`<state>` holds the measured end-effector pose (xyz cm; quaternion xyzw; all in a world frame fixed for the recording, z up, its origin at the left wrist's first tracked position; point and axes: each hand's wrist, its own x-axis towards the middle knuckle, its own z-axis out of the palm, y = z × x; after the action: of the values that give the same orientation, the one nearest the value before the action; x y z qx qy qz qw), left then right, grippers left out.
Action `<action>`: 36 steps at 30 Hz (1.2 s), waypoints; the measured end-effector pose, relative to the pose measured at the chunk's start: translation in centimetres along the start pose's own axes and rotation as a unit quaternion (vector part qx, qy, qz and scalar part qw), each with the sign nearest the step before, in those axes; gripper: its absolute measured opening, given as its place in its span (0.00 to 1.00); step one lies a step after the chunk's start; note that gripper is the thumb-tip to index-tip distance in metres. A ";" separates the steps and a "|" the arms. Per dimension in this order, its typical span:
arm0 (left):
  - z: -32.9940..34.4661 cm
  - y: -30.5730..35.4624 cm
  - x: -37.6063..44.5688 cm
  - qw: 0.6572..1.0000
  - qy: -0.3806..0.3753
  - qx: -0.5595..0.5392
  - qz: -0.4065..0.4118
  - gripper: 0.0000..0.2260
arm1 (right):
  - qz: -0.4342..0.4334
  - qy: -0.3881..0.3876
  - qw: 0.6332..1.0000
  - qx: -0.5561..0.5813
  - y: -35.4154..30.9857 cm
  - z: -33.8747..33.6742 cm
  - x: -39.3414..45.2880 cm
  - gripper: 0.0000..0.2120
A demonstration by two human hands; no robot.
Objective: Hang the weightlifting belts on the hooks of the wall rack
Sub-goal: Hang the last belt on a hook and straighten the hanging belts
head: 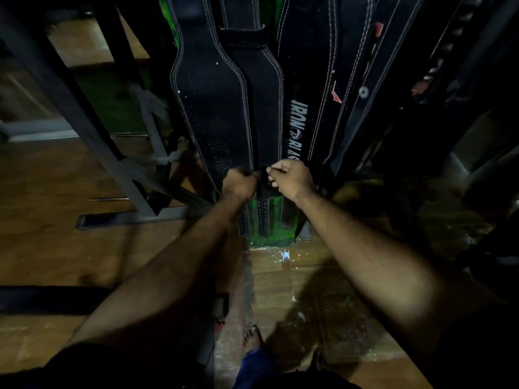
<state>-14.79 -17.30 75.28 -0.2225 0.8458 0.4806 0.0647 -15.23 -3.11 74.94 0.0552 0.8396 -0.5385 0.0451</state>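
Note:
Several black weightlifting belts hang straight down in front of me; the hooks are out of view above. The left one is a wide black belt [219, 108] with white stitching. Beside it hangs a lettered belt [306, 88] with white print, and further belts [373, 66] hang to the right. My left hand [240, 183] is closed on the lower end of the wide black belt. My right hand [292, 179] pinches the same belt's lower end just to the right. The perforated belt tails [262, 217] dangle below both hands.
A grey metal frame [92, 127] slants down at the left to the wooden floor [84, 248]. A green wall strip [269, 234] shows behind the belts. Dark equipment [477, 164] crowds the right side. My bare foot [251, 336] stands on the floor below.

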 end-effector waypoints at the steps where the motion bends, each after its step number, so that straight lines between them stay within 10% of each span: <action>1: 0.0 0.6 -0.8 1.000 0.008 -0.007 0.009 0.12 | -0.007 -0.002 1.000 0.006 -0.3 -0.5 -0.3 0.09; 15: -3.9 10.9 -8.5 0.970 0.127 -0.108 0.179 0.06 | -0.155 0.011 0.982 0.108 -10.6 -7.9 -2.7 0.06; 26: -16.2 29.2 -9.1 0.873 0.201 -0.263 0.359 0.03 | -0.322 0.047 0.932 0.159 -31.4 -14.4 -0.2 0.04; 36: -27.8 38.8 -7.1 0.780 0.395 -0.252 0.415 0.17 | -0.359 0.287 0.879 0.128 -45.8 -16.0 3.0 0.16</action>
<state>-22.55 -21.45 122.72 -0.0290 0.6567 0.5267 -0.5390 -24.96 -7.41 122.32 -0.0922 0.7020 -0.5808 -0.4018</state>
